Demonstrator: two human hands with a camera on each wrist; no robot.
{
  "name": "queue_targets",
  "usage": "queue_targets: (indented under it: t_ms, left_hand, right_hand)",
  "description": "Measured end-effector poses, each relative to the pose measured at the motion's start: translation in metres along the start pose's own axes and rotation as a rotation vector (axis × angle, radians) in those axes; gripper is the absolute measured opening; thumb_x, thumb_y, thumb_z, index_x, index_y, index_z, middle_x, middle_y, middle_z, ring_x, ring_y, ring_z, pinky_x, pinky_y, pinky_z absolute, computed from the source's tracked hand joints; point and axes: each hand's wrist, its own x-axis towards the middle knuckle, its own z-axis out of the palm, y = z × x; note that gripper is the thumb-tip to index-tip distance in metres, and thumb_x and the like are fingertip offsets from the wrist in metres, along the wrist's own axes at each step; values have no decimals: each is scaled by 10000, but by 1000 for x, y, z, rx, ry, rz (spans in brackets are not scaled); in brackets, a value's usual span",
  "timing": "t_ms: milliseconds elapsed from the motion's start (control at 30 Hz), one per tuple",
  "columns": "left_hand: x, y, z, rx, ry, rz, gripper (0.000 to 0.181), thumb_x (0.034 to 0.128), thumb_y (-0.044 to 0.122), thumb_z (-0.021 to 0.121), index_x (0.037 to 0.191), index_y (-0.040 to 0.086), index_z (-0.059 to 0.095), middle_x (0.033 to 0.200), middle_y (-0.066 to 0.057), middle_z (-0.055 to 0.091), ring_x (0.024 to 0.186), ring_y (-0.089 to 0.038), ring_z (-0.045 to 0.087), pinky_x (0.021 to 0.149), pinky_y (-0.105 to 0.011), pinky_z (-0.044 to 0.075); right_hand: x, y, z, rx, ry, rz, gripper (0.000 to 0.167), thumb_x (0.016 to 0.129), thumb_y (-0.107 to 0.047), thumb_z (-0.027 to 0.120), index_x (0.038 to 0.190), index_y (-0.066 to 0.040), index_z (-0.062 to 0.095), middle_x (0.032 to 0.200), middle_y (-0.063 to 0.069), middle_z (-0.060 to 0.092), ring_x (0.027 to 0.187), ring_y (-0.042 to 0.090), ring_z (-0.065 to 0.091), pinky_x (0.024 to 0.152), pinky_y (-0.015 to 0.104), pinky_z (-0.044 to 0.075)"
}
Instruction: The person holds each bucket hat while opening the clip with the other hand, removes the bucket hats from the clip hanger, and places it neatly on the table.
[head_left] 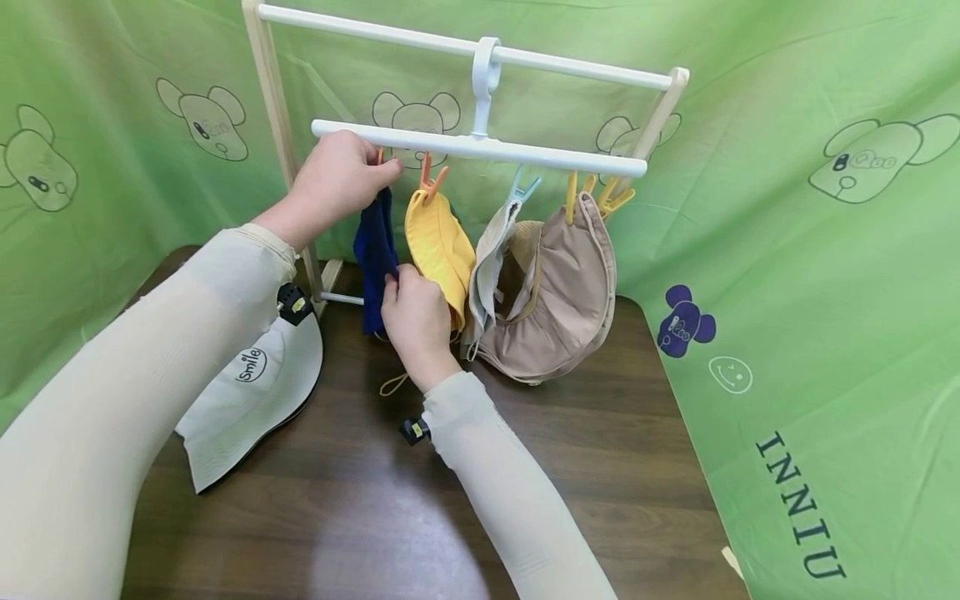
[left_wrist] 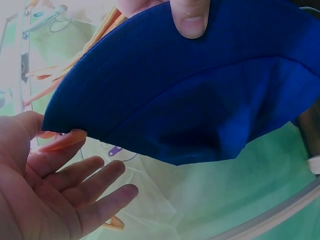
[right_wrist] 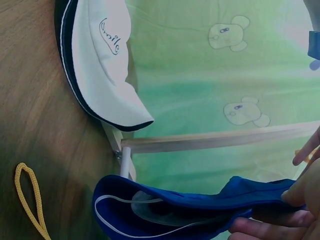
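Note:
A blue bucket hat (left_wrist: 200, 100) hangs at the left end of the white hanger (head_left: 420, 137). Its brim is pinched by my right hand (head_left: 420, 321), thumb on one face, fingers on the other. At the hat's upper edge my left hand (head_left: 337, 179) pinches an orange clothespin (left_wrist: 65, 141) between thumb and index finger; its other fingers are spread loosely. A white cord shows inside the hat in the right wrist view. Beside it hang a yellow hat (head_left: 438, 246) on another orange clothespin (head_left: 429, 179), a pale grey hat (head_left: 489, 258) and a tan hat (head_left: 570, 287).
A white hat (head_left: 262, 375) with "smile" lettering lies on the brown table (head_left: 360, 517) at left. The hanger hooks onto the rail (head_left: 375, 32) of a wooden frame (head_left: 272, 92). A yellow cord loop (head_left: 393, 385) dangles low. Green printed cloth (head_left: 810, 275) surrounds the table.

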Motion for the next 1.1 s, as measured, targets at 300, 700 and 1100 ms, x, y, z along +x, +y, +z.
queue_targets:
  t_ms: [300, 700, 1100]
  left_hand:
    - [1, 0, 2, -21, -16, -3, 516, 1010, 447, 565, 628, 107, 498, 456, 86, 338, 425, -103, 318, 419, -259, 245]
    - [1, 0, -5, -51, -34, 1, 481, 1014, 456, 549, 759, 80, 706, 476, 99, 435, 441, -91, 337, 419, -254, 262]
    - [-1, -1, -8, 28, -79, -3, 503, 975, 553, 570, 774, 127, 744, 503, 98, 464, 478, -113, 387, 453, -262, 303]
  right_hand:
    - [-4, 3, -3, -10, 22, -29, 224, 1050, -261, 584, 1021, -94, 731, 809, 46, 737, 650, 197, 700, 589, 347, 576]
    - [-10, 14, -1, -23, 106, -111, 202, 1032, -242, 605, 939, -116, 733, 764, 39, 735, 626, 222, 694, 574, 388, 567]
    - [-18, 28, -1, 1, 174, -218, 182, 1017, -223, 632, 932, -96, 731, 754, 39, 730, 632, 202, 694, 554, 355, 553]
